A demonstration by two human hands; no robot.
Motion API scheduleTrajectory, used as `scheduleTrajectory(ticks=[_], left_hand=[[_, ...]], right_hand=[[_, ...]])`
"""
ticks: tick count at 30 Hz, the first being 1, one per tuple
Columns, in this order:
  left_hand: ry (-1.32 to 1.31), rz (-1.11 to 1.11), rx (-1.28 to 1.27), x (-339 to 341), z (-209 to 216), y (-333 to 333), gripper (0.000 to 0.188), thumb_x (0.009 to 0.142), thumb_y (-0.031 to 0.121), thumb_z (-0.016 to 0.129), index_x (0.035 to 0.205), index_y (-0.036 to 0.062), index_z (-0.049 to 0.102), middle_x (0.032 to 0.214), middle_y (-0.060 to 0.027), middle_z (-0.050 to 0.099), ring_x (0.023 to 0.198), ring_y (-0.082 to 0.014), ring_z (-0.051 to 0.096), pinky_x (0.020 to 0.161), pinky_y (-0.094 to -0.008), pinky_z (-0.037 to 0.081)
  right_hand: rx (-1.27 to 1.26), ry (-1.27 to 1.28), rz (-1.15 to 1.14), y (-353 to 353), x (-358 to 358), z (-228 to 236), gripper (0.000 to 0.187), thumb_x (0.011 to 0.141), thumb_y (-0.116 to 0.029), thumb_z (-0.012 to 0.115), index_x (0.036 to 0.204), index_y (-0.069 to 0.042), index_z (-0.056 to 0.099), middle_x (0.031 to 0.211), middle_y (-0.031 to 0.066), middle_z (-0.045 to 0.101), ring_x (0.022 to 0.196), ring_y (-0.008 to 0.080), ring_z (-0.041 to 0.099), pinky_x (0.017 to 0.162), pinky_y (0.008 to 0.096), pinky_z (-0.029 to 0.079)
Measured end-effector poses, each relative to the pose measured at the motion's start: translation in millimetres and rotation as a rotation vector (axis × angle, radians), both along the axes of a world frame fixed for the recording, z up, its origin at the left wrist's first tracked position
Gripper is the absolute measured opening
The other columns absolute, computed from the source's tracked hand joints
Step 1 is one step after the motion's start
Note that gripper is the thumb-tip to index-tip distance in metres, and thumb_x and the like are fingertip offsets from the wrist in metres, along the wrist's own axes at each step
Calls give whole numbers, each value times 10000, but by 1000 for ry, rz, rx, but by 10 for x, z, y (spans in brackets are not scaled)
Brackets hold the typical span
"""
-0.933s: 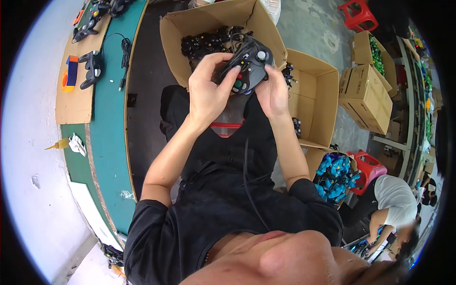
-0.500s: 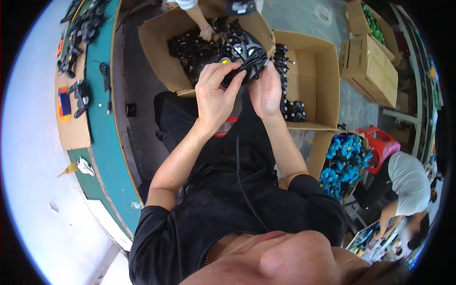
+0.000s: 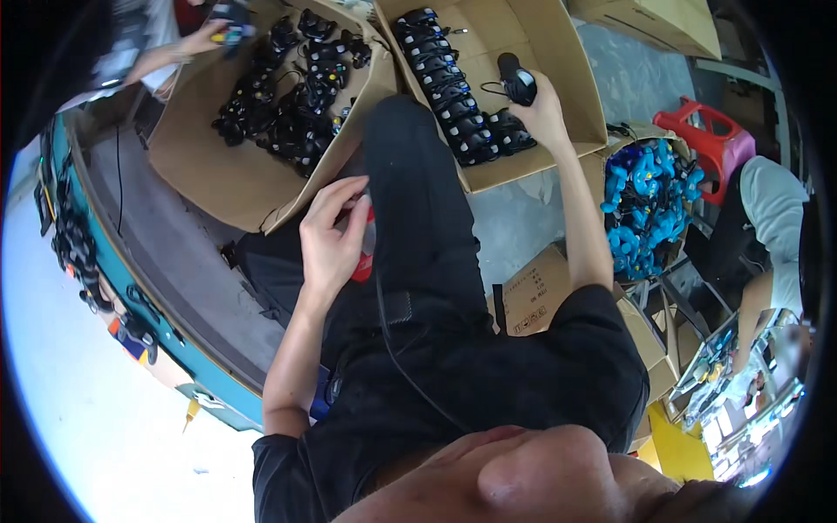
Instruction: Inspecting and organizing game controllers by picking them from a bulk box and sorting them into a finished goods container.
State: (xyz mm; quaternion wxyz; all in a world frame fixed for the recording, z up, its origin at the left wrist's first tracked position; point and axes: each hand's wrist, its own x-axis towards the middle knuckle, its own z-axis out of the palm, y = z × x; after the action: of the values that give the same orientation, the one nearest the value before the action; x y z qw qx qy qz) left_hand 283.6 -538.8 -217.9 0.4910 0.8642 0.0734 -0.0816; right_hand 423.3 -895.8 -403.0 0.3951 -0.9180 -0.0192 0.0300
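Note:
My right hand (image 3: 542, 118) is closed round a black game controller (image 3: 518, 84) with a dark cable loop hanging from it. It reaches over an open cardboard box (image 3: 571, 96), where several black controllers (image 3: 440, 74) stand packed in a row along the left side. Beside that row sits a shorter group of controllers (image 3: 508, 131), just below my right hand. My left hand (image 3: 331, 240) hovers over my lap near my knee, fingers curved and thumb apart, with nothing visible in it.
A second cardboard box (image 3: 205, 187) at left holds a loose pile of black controllers (image 3: 301, 109). Another person's hand (image 3: 202, 39) holds a controller above its far corner. Blue controllers (image 3: 645, 205) fill a box at right, near a red stool (image 3: 719, 144). A green workbench (image 3: 205, 388) runs along the left.
Both hands were together on a controller with a bundled cable. The right hand has carried a controller right over the row box; the left has let go and dropped toward my lap. The view has shifted.

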Motion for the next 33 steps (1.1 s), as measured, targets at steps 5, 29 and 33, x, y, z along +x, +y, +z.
scheduleTrajectory(ticks=[5,29,33], left_hand=[[114,-3,131,142,-189,133,201,958,-2,665,1150,-36,716,1165,-164,718,1011,-241,710,874,-314,560],[386,32,256,285,-313,290,202,905,9,706,1104,-11,732,1130,-150,734,1032,-313,708,913,-369,555],[387,77,249,179,-277,353,204,903,21,705,1102,-16,730,1129,-158,731,1064,-338,699,950,-401,545]], right_hand=[[-493,32,388,-397,523,-1483,594,692,-26,806,1253,-92,624,1199,141,605,1215,357,560,1079,476,440],[-810,710,784,-305,532,-3415,827,734,-289,781,1475,-68,488,1532,274,424,1420,440,432,1162,508,420],[-921,810,871,-44,738,-3335,1013,664,-306,884,1539,-86,422,1585,242,385,1469,413,391,1162,514,431]])
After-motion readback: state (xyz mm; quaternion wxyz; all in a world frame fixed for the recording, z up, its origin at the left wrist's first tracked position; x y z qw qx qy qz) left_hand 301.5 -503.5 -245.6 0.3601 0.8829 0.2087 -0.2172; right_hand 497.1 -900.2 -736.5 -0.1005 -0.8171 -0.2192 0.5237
